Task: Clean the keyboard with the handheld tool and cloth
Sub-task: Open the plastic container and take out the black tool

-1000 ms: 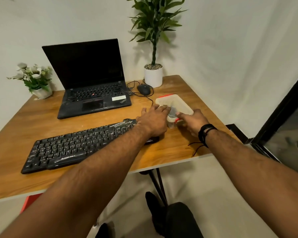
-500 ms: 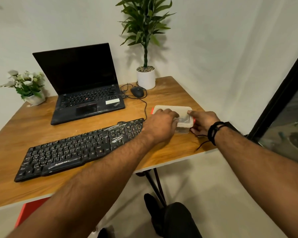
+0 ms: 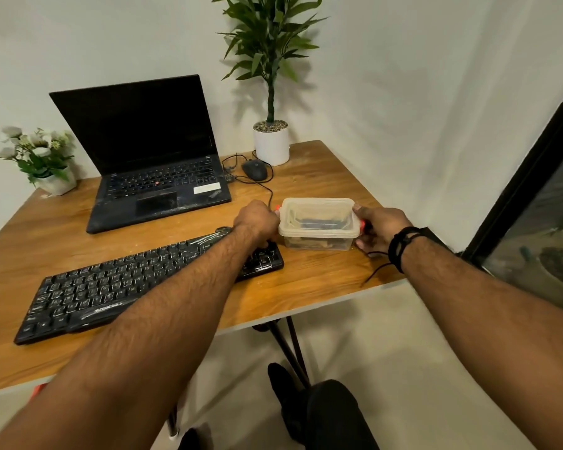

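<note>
A clear plastic container (image 3: 319,222) with its lid on stands on the wooden desk (image 3: 306,280), near the right front edge. The left hand (image 3: 257,222) grips the container's left end, fingers curled against a red clip; the right hand (image 3: 382,228) grips the right end likewise, thumb on top by the lid rim. Dark items lie inside the container, but through the cloudy plastic they cannot be identified; they may be the cleaning tool and cloth. A black wristband (image 3: 403,246) sits on the right wrist.

The black keyboard (image 3: 117,287), partly wrapped in shiny plastic film, lies diagonally across the desk front, its right end just beside the container and under the left wrist. Behind it an open black laptop (image 3: 153,157) with a dark screen stands on the desk. A black wired mouse (image 3: 255,169) rests between the laptop and a white-potted green plant (image 3: 271,141). A small pot of white flowers (image 3: 41,157) occupies the far left corner.
</note>
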